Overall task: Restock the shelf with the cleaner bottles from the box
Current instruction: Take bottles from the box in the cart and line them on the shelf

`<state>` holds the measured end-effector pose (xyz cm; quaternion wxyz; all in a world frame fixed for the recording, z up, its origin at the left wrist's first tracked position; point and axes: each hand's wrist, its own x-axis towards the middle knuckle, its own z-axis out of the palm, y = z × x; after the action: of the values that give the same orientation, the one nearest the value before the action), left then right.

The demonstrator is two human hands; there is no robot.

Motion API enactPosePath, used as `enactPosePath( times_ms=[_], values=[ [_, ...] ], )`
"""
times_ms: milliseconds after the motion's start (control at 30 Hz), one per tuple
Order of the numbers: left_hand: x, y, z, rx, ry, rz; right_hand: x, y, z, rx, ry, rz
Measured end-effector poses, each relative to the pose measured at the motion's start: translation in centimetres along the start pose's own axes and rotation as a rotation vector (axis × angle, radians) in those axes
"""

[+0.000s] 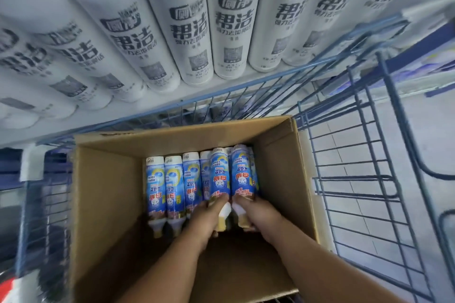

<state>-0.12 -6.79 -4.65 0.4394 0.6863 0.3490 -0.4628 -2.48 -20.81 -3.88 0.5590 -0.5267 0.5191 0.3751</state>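
Observation:
An open cardboard box [108,194] sits in a blue wire cart and holds several blue-and-white cleaner bottles lying side by side, caps toward me. My left hand [209,216] grips the neck end of one raised bottle [219,174]. My right hand [256,214] grips the neck end of the bottle beside it [241,172]. Both held bottles are lifted slightly above the row. Two more bottles [155,187] lie flat at the left of the row. Above the cart, the shelf [172,103] carries a row of white cleaner bottles [231,27] with black lettering.
The blue wire cart [357,155] surrounds the box, its right part showing tiled floor through the mesh. The shelf edge runs diagonally just above the cart rim. A dark lower shelf area lies at the left, with something red at the bottom left corner [7,285].

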Motion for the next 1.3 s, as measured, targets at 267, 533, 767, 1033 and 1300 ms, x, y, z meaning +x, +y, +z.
enactPosePath(
  times_ms=[267,533,767,1033,1300],
  values=[
    [-6.2,1.3,-0.6,-0.165,0.075,-0.049,-7.4,-1.6,-0.1,0.192,-0.022,-0.028],
    [-15.9,2.4,-2.2,-0.318,0.18,0.143,-16.0,-1.7,-0.5,0.157,-0.052,-0.254],
    [-22.9,3.3,-3.1,-0.387,0.192,0.344,-24.0,-2.0,-2.0,0.141,-0.101,-0.439],
    [-31.6,3.9,-4.4,-0.384,0.315,0.544,-32.6,-1.9,-4.7,0.116,-0.194,-0.677],
    [-39.1,6.4,-4.9,-0.432,0.337,0.749,-39.9,-3.7,-5.7,0.127,-0.152,-0.933]
  ],
)
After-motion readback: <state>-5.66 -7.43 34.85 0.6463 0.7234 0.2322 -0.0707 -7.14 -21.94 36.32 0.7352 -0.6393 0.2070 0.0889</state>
